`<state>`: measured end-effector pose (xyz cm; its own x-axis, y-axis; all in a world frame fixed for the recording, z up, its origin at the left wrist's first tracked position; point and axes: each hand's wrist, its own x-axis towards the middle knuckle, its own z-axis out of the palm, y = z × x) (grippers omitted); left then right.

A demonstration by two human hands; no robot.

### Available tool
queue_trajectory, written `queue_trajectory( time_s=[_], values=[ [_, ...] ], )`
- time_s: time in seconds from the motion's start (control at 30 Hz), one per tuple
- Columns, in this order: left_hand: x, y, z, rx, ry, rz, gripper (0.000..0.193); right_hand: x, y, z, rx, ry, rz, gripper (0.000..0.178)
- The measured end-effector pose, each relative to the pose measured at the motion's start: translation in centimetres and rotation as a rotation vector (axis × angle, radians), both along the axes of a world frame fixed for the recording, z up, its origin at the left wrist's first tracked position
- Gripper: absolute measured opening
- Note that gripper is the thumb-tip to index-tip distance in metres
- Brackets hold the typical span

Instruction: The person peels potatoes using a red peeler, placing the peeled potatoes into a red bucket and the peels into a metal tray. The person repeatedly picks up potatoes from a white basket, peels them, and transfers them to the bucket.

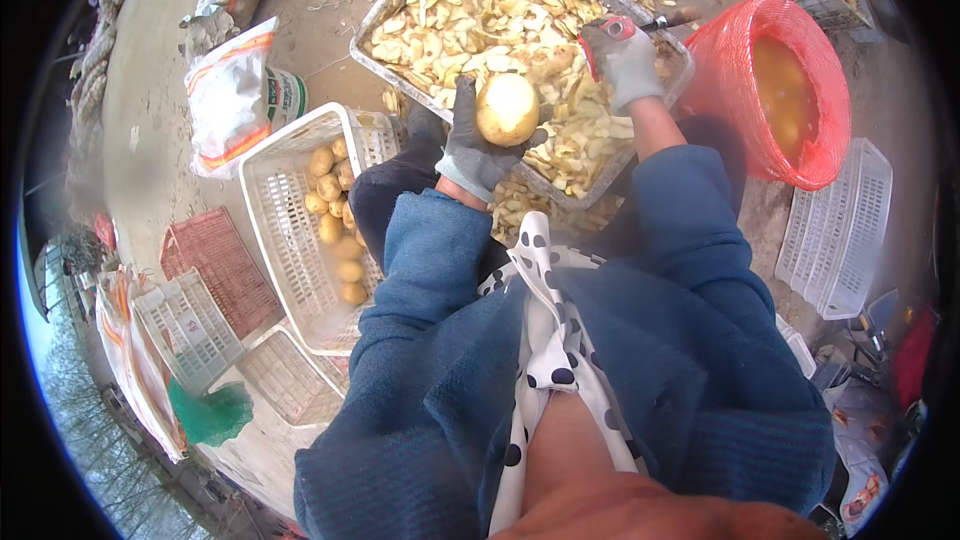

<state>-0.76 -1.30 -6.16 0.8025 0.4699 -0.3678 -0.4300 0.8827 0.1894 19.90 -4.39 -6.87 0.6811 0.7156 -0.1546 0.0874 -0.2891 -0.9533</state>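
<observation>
1. Over the near-left side of a tray heaped with pale peelings, holding one large potato in the gloved left hand, cradling from beneath and alongside, with fingers curled around the lower part and the upper face left uncovered.

2. Farther right, above the same heap, clenching the gloved right hand around a red tool, apparently a peeler; hiding part of its shape in the fist, and hovering well apart from the potato.

3. Looking pale, rounded and smooth; probably weighing noticeably in one palm, resisting pressure rather than yielding, likely slipping against the glove on any wet, bare flesh, and nicking more readily than breaking.

4. For a secure hold, best gripping around the widest part from below, spreading thumb and fingers to opposite sides and leaving the top free.

5. At the left, showing more potatoes inside a white crate; at the right, showing rounded, blurred shapes in brownish liquid within a red tub.
</observation>
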Motion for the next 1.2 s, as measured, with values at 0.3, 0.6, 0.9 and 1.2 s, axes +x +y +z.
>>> queue_trajectory(
  time_s=[0.3,0.6,0.9,1.2],
  values=[
    [1.8,0.8,-4.9,0.232,0.232,0.058,0.030,-1.7,-2.0,0.5,0.302,0.497,0.449,0.018],
    [0.8,0.4,-2.1,0.343,0.155,0.056,0.053,0.2,-2.0,2.0,0.361,0.672,0.155,0.020],
    [0.3,0.2,-1.0,0.561,0.362,0.027,0.055,2.3,-1.0,-2.2,0.284,0.726,0.110,0.018],
    [1.6,0.2,-5.4,0.364,0.203,0.099,0.036,-1.8,-2.1,2.2,0.364,0.505,0.412,0.017]
  ],
)
